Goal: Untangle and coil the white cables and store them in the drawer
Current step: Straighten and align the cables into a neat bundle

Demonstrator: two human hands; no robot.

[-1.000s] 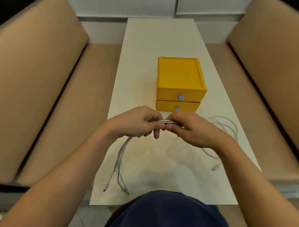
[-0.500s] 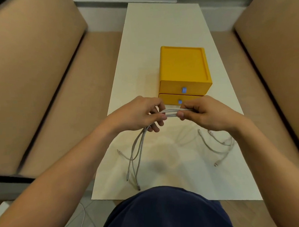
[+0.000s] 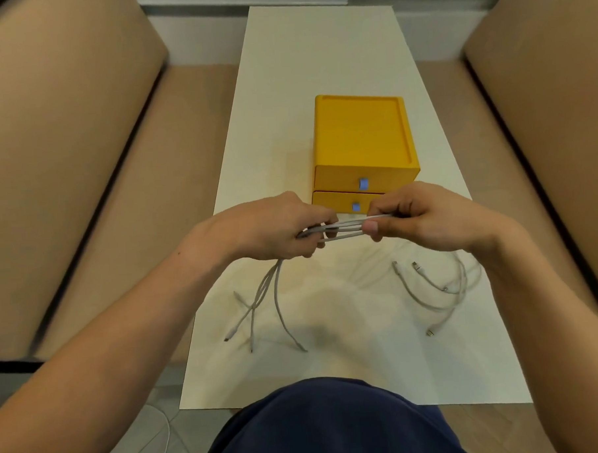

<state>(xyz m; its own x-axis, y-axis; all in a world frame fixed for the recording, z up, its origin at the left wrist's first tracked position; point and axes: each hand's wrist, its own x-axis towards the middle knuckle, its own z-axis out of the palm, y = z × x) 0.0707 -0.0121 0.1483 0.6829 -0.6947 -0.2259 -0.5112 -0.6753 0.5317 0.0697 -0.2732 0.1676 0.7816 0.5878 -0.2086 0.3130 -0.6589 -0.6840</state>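
Note:
Several white cables [image 3: 347, 228] run taut between my two hands above the white table [image 3: 318, 71]. My left hand [image 3: 277, 227] grips the bundle on the left, and loose ends [image 3: 263, 303] hang from it down to the tabletop. My right hand [image 3: 424, 217] pinches the same strands on the right; more cable ends [image 3: 430, 289] trail below it on the table. Just behind my hands stands a yellow drawer box [image 3: 362, 138] with two drawers, both closed, each with a small blue pull.
Tan cushioned benches [image 3: 64, 151] flank the narrow table on both sides. My dark blue lap [image 3: 330, 423] fills the bottom of the view. A pale cable lies on the floor at the lower left [image 3: 166, 444].
My hands have drawn apart, so a longer stretch of the cables shows between them. The hanging ends have shifted a little on the table.

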